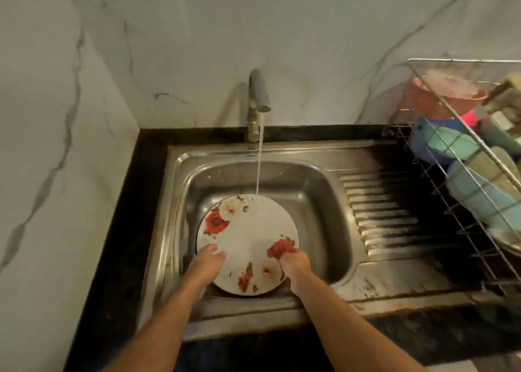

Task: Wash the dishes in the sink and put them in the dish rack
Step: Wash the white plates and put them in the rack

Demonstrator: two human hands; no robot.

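Note:
A white plate (251, 239) with red flower prints is held tilted in the steel sink (324, 202). Water from the tap (258, 95) falls onto the plate's far rim. My left hand (207, 264) grips the plate's left edge, thumb on its face. My right hand (294, 264) is at the plate's right edge with its fingers curled against the face; whether it holds a cloth or sponge is not visible. The wire dish rack (462, 157) stands on the right, on the drainboard.
The rack holds blue and teal bowls (451, 146), a reddish bowl (448, 92) and other items. The ribbed drainboard (386, 214) lies between sink and rack. A black counter (118, 230) borders the sink; marble walls rise behind and to the left.

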